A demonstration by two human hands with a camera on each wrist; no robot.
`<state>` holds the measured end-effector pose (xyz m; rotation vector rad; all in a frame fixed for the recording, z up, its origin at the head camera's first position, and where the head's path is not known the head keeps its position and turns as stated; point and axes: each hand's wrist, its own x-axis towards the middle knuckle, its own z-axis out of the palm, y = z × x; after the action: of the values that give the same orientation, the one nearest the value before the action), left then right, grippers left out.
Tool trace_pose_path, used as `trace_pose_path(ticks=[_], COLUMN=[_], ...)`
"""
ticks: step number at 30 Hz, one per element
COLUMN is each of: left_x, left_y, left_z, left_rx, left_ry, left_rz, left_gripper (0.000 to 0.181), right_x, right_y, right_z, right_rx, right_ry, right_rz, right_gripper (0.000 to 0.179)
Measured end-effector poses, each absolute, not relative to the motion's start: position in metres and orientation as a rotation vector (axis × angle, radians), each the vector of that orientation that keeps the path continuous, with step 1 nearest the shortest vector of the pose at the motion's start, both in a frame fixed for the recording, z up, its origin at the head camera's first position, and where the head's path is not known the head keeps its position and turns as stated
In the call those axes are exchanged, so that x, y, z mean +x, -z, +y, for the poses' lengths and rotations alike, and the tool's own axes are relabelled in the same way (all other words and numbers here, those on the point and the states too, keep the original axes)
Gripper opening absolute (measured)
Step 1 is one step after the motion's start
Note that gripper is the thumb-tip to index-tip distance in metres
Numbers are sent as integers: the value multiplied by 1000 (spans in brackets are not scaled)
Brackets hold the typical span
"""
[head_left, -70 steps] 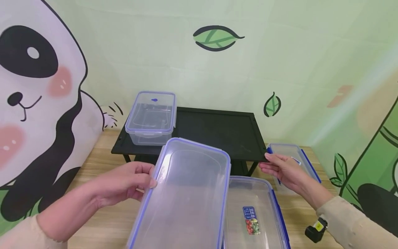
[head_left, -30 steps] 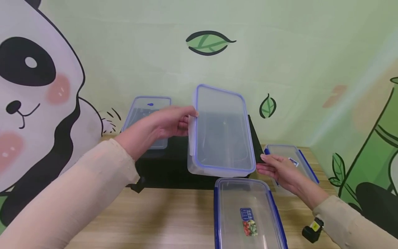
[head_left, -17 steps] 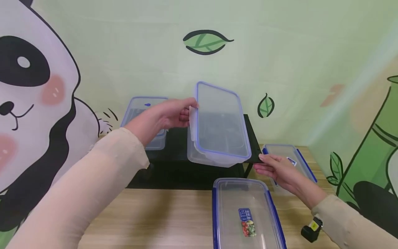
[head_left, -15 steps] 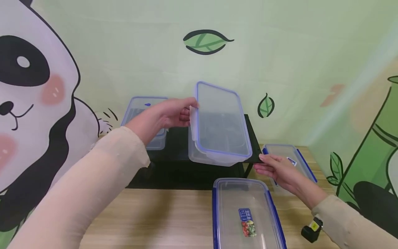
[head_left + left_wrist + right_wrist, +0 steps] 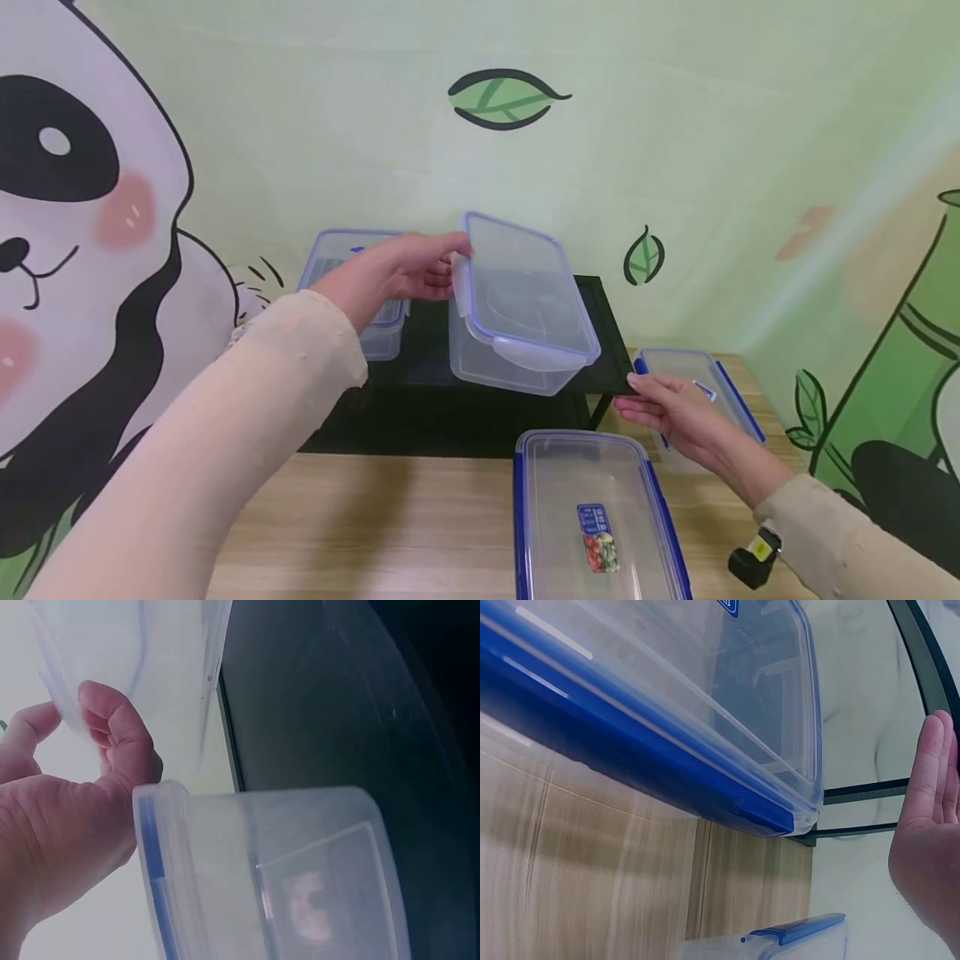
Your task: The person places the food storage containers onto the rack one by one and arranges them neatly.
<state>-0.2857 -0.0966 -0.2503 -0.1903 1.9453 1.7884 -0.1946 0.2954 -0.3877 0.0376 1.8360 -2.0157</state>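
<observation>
My left hand (image 5: 423,267) pinches the left rim of a clear food storage container (image 5: 525,292) with a lilac-edged lid. The container sits tilted over the right half of a black shelf's top (image 5: 606,333), its base close over the surface. In the left wrist view, thumb and fingers of the left hand (image 5: 82,817) grip the container's edge (image 5: 165,660). At the shelf's front right corner, my right hand (image 5: 675,408) holds the edge, thumb above and fingers below. A second lidded container (image 5: 382,340) stands on the shelf's left side, partly hidden by my left arm.
A large blue-clipped container (image 5: 555,475) with a vegetable label stands on the wooden table (image 5: 360,525) in front of the shelf. Another blue-clipped container (image 5: 678,360) is right of the shelf, partly behind my right hand. A panda-print wall backdrop (image 5: 337,125) rises behind.
My left hand has carried the lilac-edged container from the table front up and back over the shelf, then lowered it and tipped its lid flatter. The right hand has kept its place at the corner.
</observation>
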Motion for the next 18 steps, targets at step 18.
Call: trace_pose_path(ticks=[18], left_x=[-288], left_y=[237], left_z=[-89], left_rx=[-112], left_ry=[-1531], left_rz=[2145], left_gripper=[37], right_x=[-188], right_y=[386], right_z=[305], right_rx=[26], right_ry=[2028], right_rz=[1829], right_gripper=[25])
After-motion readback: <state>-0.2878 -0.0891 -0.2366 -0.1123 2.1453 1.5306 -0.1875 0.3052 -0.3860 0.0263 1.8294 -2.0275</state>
